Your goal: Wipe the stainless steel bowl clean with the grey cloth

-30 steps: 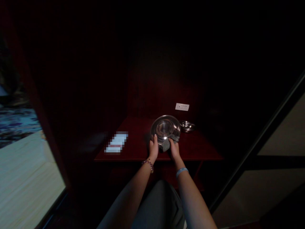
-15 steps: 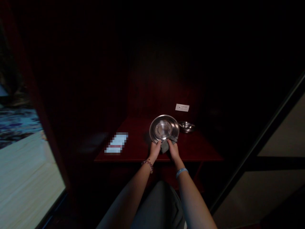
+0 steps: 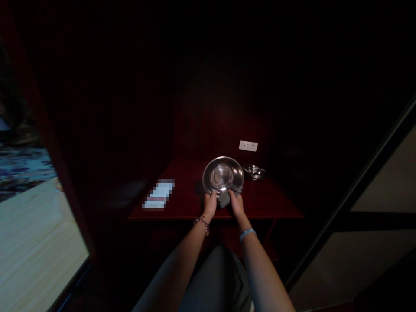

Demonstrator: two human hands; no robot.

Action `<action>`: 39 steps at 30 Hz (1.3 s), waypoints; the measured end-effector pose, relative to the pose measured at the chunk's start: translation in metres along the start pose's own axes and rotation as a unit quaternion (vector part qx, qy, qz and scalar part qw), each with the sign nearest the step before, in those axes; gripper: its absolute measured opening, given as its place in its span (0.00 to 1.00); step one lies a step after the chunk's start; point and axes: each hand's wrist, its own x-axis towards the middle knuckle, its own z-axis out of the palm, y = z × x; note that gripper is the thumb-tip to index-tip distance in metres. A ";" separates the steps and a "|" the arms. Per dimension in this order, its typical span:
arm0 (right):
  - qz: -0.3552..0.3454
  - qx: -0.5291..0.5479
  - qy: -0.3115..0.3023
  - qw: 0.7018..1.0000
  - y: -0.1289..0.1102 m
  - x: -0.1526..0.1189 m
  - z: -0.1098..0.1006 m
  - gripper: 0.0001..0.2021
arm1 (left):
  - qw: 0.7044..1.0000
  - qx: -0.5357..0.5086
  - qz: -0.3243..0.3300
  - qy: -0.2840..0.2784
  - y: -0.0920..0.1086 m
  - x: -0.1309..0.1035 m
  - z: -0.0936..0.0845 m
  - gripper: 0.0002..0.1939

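Note:
A shiny metal basin [image 3: 222,174] is tilted with its inside facing me, above the dark red shelf [image 3: 185,208]. My left hand [image 3: 210,203] grips its lower left rim, thumb over the edge. At the lower right rim my right hand [image 3: 236,203] is closed on a grey cloth [image 3: 224,198], which lies folded over the rim between the two hands. Fingers behind the basin are hidden. To the right, metal bowls [image 3: 254,172] sit on the shelf, apparently nested.
A blurred-out pale flat item [image 3: 159,194] lies on the shelf's left part. A white socket plate [image 3: 248,146] is on the back wall. Dark side walls enclose the shelf; a pale surface [image 3: 29,242] lies at far left.
The basin has shifted very slightly left with my left hand. Both hands keep their hold, and the cloth stays at the lower right rim.

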 end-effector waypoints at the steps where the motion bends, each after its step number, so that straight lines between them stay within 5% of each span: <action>1: 0.002 0.005 0.005 1.000 0.001 0.000 0.000 0.18 | 1.000 0.006 -0.001 0.005 0.000 0.000 0.000 0.11; 7: 0.004 0.010 0.021 1.000 0.002 0.001 0.000 0.19 | 0.994 0.064 -0.042 0.079 -0.001 0.002 -0.001 0.10; 13: 0.006 0.003 0.028 1.000 0.001 0.002 0.000 0.18 | 0.990 0.075 -0.063 0.102 0.002 0.000 -0.001 0.21; 26: 0.027 0.044 0.044 0.998 0.006 0.006 -0.002 0.21 | 0.998 0.023 0.042 -0.029 0.016 -0.011 0.000 0.20; 34: 0.004 0.047 0.050 0.998 0.008 0.007 -0.002 0.22 | 0.989 0.064 0.030 -0.132 0.012 -0.009 0.001 0.18; 39: -0.012 0.027 0.031 0.999 0.010 0.007 -0.003 0.22 | 0.986 0.094 0.028 -0.134 0.010 -0.007 0.001 0.16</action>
